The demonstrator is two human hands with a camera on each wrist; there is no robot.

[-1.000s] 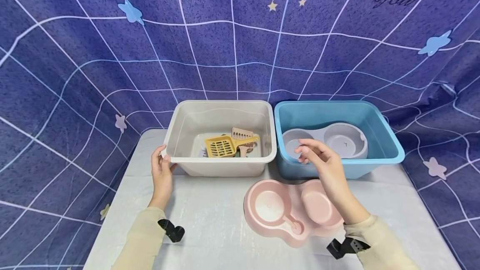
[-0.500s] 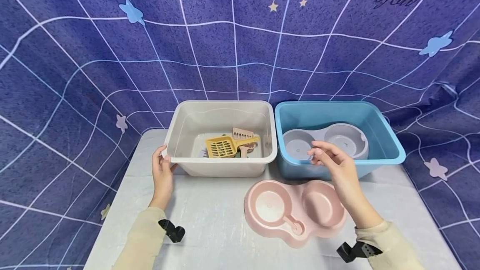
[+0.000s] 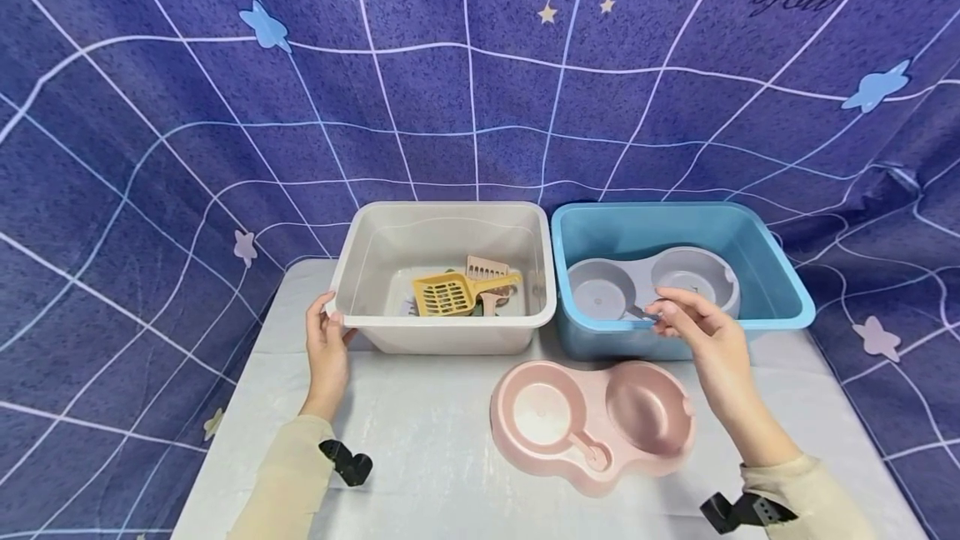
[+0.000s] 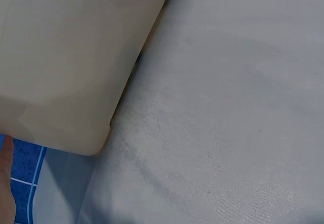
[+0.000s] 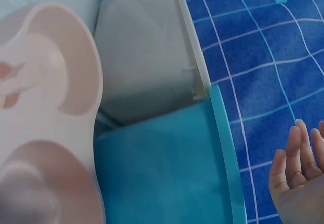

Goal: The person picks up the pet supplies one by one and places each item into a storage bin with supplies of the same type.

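Observation:
My left hand (image 3: 326, 357) holds the front left corner of a beige plastic bin (image 3: 442, 333), thumb in front and fingers at its side. In the left wrist view, part of a finger shows at the bin's edge. Inside the bin lie a yellow slotted litter scoop (image 3: 442, 295) and a pale pink slotted scoop (image 3: 487, 267), over other partly hidden items. My right hand (image 3: 708, 336), fingers loosely bent and holding nothing, hovers over the front rim of a blue bin (image 3: 765, 277). A grey double pet bowl (image 3: 600, 290) sits in that bin, partly covered by the hand.
A pink double pet bowl (image 3: 592, 415) with a narrow channel lies on the white-covered table (image 3: 420, 440), in front of the bins. Both bins stand side by side. A purple-blue patterned curtain (image 3: 420, 90) hangs behind and around the table.
My right hand has moved to the right along the blue bin's front, uncovering more of the pink bowl and of the grey bowl's left part. The left hand stays at the beige bin's corner.

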